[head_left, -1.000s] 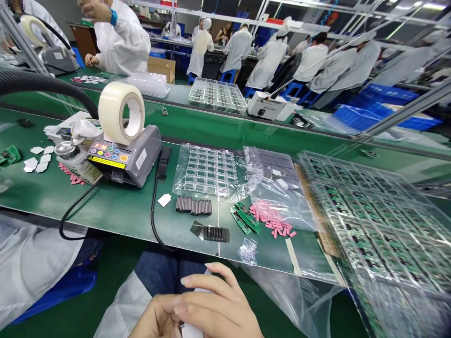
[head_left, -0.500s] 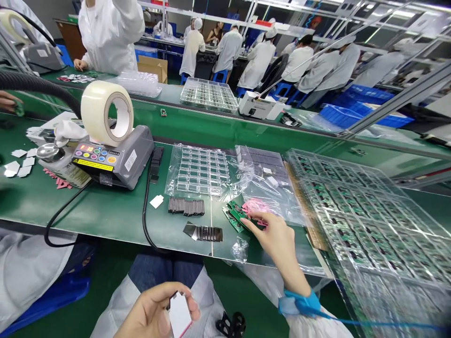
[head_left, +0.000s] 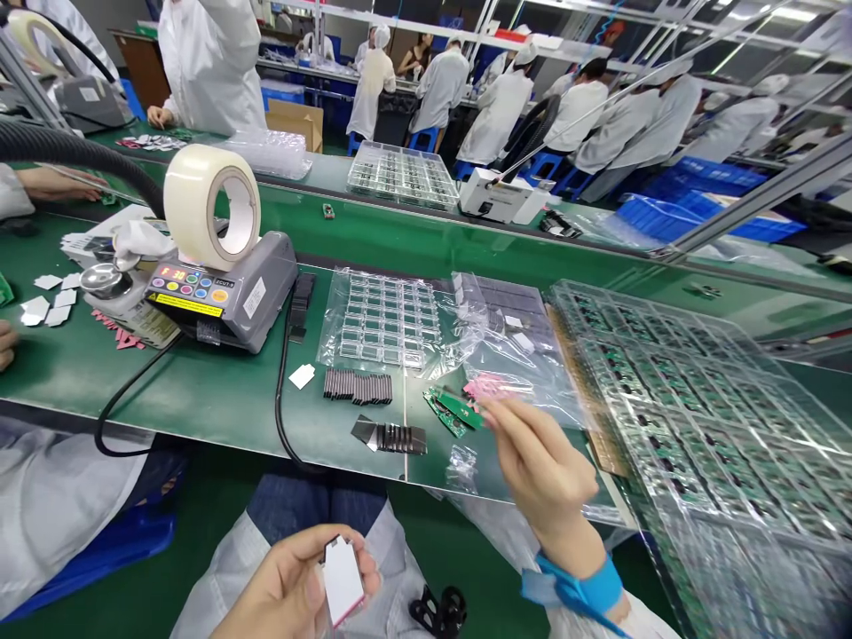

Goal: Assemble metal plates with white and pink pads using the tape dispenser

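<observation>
The left hand (head_left: 286,595) is closed in a grip on a white rectangular piece (head_left: 343,579) with a pink edge, held upright between thumb and fingers, low in the view above the person's lap. The right hand (head_left: 542,470) is raised over the green bench (head_left: 186,399), with a blue wrist strap (head_left: 576,581) at the wrist. Its fingertips (head_left: 491,410) are drawn close together, just beside a group of pink strips (head_left: 485,387); whether they grip a strip cannot be determined. Green circuit boards (head_left: 453,412) lie just left of those fingertips. Two rows of dark finned strips (head_left: 356,387) occupy the bench to the left, with a small white square (head_left: 302,376) beside them. A transparent bag of clear plastic trays (head_left: 390,319) lies beyond. A stacked transparent tray of circuit boards (head_left: 692,426) stands at right. An electronic tape dispenser (head_left: 226,300) carrying a tape roll (head_left: 211,207) stands at left, and a co-worker's hand (head_left: 57,184) rests farther left. Beyond the bench, workers in white smocks (head_left: 459,106) sit along further lines.
</observation>
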A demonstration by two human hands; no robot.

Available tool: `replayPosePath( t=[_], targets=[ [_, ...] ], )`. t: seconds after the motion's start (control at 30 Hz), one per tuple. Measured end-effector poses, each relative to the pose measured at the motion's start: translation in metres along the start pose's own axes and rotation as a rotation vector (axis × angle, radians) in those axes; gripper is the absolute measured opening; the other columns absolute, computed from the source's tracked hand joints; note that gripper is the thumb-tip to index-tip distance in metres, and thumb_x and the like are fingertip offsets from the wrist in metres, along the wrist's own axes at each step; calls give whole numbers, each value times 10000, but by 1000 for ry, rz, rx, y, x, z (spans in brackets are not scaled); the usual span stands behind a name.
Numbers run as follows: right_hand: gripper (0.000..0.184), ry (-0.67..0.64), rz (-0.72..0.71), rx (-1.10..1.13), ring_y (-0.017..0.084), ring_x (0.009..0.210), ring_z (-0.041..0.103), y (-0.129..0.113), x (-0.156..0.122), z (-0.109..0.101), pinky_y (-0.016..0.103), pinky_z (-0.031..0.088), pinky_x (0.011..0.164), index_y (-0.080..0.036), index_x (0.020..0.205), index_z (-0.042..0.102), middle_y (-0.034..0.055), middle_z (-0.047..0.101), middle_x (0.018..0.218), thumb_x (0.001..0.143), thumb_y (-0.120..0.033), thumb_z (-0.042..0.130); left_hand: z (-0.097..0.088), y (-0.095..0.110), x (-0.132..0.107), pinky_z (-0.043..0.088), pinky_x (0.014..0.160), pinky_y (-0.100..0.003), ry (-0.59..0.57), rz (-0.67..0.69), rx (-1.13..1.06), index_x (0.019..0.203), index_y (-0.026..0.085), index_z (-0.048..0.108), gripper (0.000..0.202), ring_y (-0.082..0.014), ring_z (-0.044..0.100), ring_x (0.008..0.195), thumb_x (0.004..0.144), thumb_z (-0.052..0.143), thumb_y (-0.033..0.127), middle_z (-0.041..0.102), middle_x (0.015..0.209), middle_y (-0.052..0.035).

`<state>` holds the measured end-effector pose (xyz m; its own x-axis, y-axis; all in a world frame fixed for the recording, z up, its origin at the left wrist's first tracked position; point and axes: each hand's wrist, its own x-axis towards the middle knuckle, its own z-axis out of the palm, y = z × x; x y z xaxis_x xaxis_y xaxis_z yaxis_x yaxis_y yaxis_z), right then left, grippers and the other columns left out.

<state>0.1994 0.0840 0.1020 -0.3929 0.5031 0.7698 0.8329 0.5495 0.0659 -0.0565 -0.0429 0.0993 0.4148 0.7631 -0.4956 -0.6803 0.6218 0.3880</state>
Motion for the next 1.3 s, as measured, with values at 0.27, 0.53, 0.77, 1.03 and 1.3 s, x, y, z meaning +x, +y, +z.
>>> replayPosePath(
  t=[0.27, 0.53, 0.77, 1.03, 1.3],
  targets=[
    [203, -191, 47, 897, 147, 787, 694, -65, 35, -37, 229, 606, 676, -182, 998, 673, 68, 709, 917, 809, -112, 647, 0, 28, -4, 431, 981, -311, 1, 74, 108, 999, 235, 729, 430, -224, 584, 1156, 654, 765, 490, 672, 1228, -63],
    [209, -530, 182, 1338, 105, 768, 694, -82, 57, -30, 178, 587, 675, -164, 854, 676, 36, 716, 838, 800, 14, 581, 0, 16, 2, 462, 750, -234, -378, -60, 92, 874, 199, 758, 383, -152, 642, 817, 643, 762, 505, 704, 916, -61],
    [687, -602, 90, 927, 223, 1203, 554, -89, 44, -42, 358, 469, 1030, -183, 1318, 459, 99, 585, 1295, 761, -531, 660, 5, 15, -1, 434, 717, -190, -380, 40, 35, 862, 217, 762, 345, -90, 593, 707, 653, 762, 491, 651, 863, -24],
    [729, -554, -16, 692, 246, 1143, 590, -103, 33, -44, 359, 503, 989, -129, 1360, 391, 136, 613, 1237, 751, -368, 712, 2, 19, -3, 430, 701, -230, -283, 19, 19, 852, 197, 753, 383, -148, 612, 788, 616, 786, 498, 649, 959, -54],
    [810, -456, -35, 776, 262, 1114, 601, -96, 49, -43, 354, 520, 951, -147, 1326, 460, 127, 640, 1188, 696, -610, 671, -1, 13, -3, 460, 679, -209, -168, 41, -16, 942, 238, 740, 376, -104, 619, 718, 626, 805, 431, 691, 811, -11]
  ],
)
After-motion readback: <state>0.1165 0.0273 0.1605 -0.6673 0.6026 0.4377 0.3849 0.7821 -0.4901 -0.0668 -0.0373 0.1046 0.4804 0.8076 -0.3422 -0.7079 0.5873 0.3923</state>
